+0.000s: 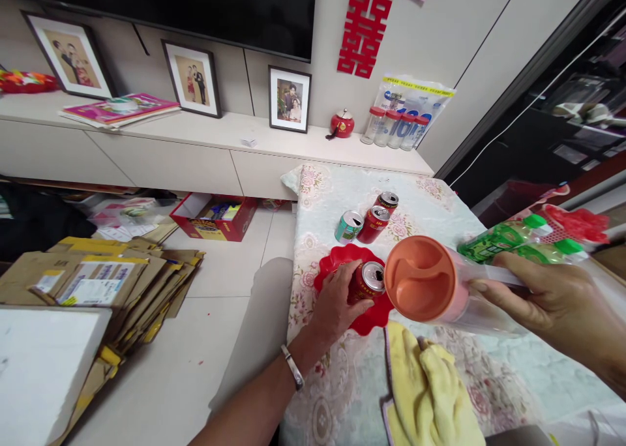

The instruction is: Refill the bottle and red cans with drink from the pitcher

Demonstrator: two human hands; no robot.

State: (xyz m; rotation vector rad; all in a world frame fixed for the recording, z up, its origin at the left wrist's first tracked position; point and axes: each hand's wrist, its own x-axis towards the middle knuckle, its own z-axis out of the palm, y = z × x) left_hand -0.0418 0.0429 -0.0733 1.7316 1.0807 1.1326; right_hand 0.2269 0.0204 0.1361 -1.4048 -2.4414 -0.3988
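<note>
My left hand [337,299] is wrapped round a dark red drink can [368,282], its top open, over a red scalloped plate [337,257]. With my right hand [542,296] I grip the handle of a clear plastic pitcher [482,302] with an orange lid [420,280]. The pitcher is tilted, its lid end close beside the can. Whether any liquid flows between them cannot be seen. Just behind the plate stand a green can [349,225], a red can [374,224] and another dark red can [388,202].
A crumpled yellow cloth [430,387] lies on the flowered tablecloth [323,381] in front. Green-capped bottles [508,237] stand at the right. Behind the table runs a low cabinet [195,133] with frames and jars. Flattened cardboard [161,283] and a red box [235,221] are on the floor.
</note>
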